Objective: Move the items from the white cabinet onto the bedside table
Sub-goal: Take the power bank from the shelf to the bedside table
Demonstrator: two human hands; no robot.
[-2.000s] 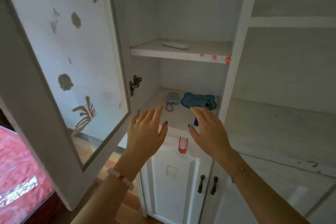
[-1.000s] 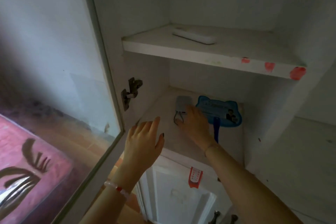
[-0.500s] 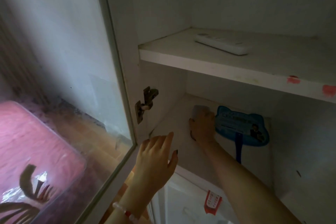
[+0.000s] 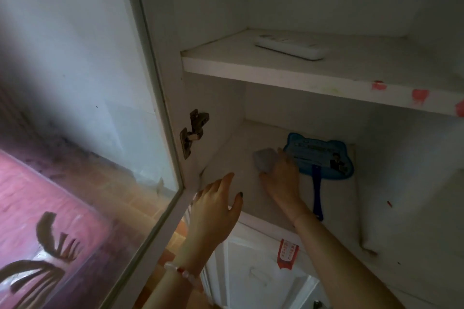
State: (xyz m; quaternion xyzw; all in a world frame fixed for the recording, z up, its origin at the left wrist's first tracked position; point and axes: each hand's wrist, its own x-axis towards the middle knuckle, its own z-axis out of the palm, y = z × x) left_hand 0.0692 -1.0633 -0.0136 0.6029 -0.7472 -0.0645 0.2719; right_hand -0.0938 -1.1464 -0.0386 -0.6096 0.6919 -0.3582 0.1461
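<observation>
Left hand [image 4: 216, 208]: held flat, fingers straight, nothing in it, left of the blue fan [image 4: 319, 158] and nearer than it, over the front lip of the lower shelf [image 4: 238, 143]. Little change was seen in it over the last two seconds.
Glass door [image 4: 75, 133]: left swung wide, well left of the fan. Whether it was touched by the left hand could not be told.
Right hand [image 4: 281, 178]: two seconds earlier it had been held flat in front of the cabinet [image 4: 200, 7]. It had since been pushed in just left of the fan, and its fingers were curled round the power bank.
Power bank [image 4: 263, 162]: found just left of the fan, clasped by the right hand. Whether it had been lifted off the shelf could not be told.
Blue fan: laid flat on the lower shelf, handle pointed toward the front. Whether its left edge was brushed by the right hand could not be told.
Remote [image 4: 291, 49]: left lying on the upper shelf [image 4: 276, 70], above the fan and farther back.
Meaning for the task: the first item was judged secured but not yet withdrawn. The fan and the remote were still to be fetched, and the bedside table was not in view.
</observation>
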